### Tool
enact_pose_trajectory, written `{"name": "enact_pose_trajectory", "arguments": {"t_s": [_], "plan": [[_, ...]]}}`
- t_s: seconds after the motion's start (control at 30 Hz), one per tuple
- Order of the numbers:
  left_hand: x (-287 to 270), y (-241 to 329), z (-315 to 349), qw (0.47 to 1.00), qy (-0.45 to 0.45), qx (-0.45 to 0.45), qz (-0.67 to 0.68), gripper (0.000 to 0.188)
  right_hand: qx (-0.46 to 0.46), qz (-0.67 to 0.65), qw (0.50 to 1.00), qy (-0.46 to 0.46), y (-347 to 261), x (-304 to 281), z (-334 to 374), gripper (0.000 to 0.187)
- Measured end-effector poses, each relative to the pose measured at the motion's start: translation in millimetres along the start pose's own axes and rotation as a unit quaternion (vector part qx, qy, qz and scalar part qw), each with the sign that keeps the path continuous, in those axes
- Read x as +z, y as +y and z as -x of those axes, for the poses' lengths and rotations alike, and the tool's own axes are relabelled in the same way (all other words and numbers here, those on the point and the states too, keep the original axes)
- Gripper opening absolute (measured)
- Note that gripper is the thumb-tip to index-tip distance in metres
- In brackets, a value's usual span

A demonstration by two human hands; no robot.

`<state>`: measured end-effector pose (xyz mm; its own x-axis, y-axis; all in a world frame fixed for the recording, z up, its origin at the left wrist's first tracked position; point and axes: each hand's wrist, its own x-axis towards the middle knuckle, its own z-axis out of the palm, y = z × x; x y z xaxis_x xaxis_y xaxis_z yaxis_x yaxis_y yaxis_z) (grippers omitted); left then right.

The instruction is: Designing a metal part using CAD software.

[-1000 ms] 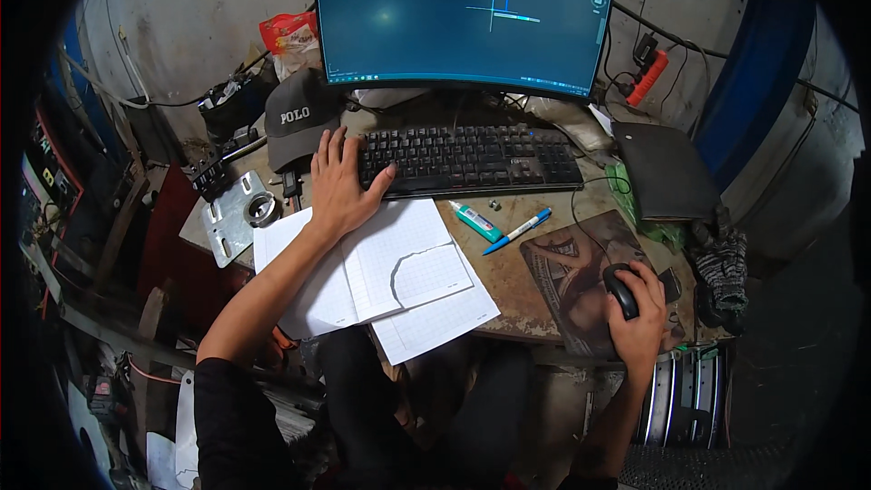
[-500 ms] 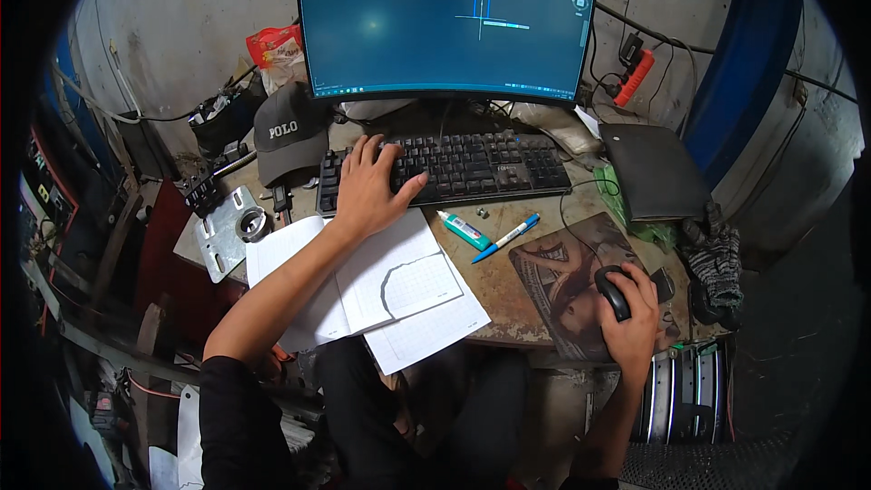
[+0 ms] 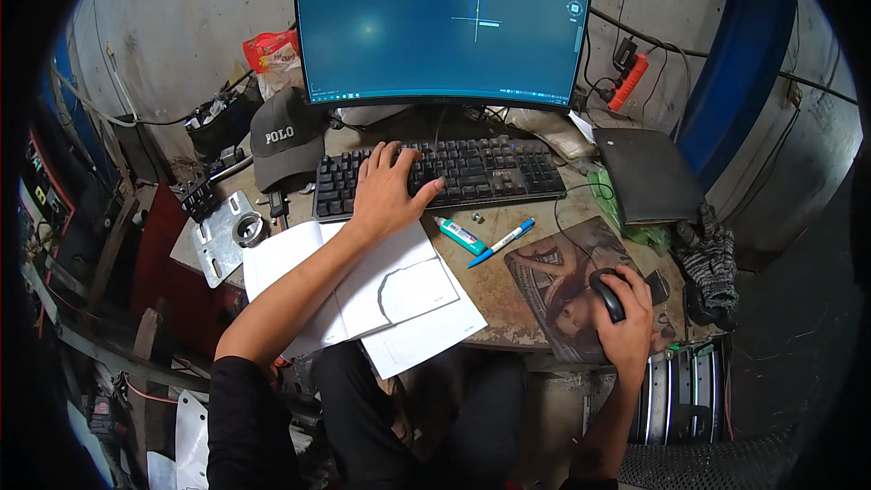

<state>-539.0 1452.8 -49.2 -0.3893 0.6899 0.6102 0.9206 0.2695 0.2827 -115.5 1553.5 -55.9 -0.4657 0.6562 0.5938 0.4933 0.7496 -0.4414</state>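
My left hand (image 3: 390, 189) rests on the left half of a black keyboard (image 3: 508, 172), fingers spread over the keys and thumb out to the right. Its forearm crosses an open notebook (image 3: 399, 295) of squared paper with a dark curved line on it. At the right, my right hand (image 3: 628, 322) is closed round a black computer mouse (image 3: 606, 296), which sits on a printed mouse pad (image 3: 553, 286). Beyond the keyboard, a curved monitor (image 3: 408, 36) displays a drawing program with a crosshair and a faint small blue outline.
A teal-and-white tube (image 3: 463, 237) and a blue-and-white pen (image 3: 504, 243) lie below the keyboard. Left are a dark cap (image 3: 286, 150), a slotted metal plate (image 3: 220, 249) and a metal ring (image 3: 249, 230). Right are a black folder (image 3: 649, 177) and grey knitted gloves (image 3: 709, 263).
My left hand has slid a little to the right over the keys. On the monitor, the blue outline has turned fainter and the crosshair is in a slightly different place. My right hand stays on the mouse.
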Motion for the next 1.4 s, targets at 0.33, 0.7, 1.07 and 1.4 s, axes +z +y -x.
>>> {"name": "enact_pose_trajectory", "arguments": {"t_s": [0.33,0.7,1.07,1.4], "plan": [[-21.7,-24.5,14.8,1.000,0.011,0.019,-0.019,0.064,0.004,0.033,0.999,0.040,-4.7,-4.3,1.6,0.040],[-42.5,-58.0,23.8,0.986,0.144,0.043,-0.069,0.058,-0.096,0.113,0.986,-0.071,-44.1,82.9,-144.6,0.047],[-38.0,-64.9,36.8,0.995,0.084,0.010,-0.048,0.060,-0.049,0.219,0.963,-0.151,-19.5,132.3,-179.8,0.067],[-38.5,-66.6,32.6,0.997,0.075,-0.001,-0.035,0.061,-0.059,0.200,0.974,-0.093,-19.2,121.3,-166.7,0.060]]}}
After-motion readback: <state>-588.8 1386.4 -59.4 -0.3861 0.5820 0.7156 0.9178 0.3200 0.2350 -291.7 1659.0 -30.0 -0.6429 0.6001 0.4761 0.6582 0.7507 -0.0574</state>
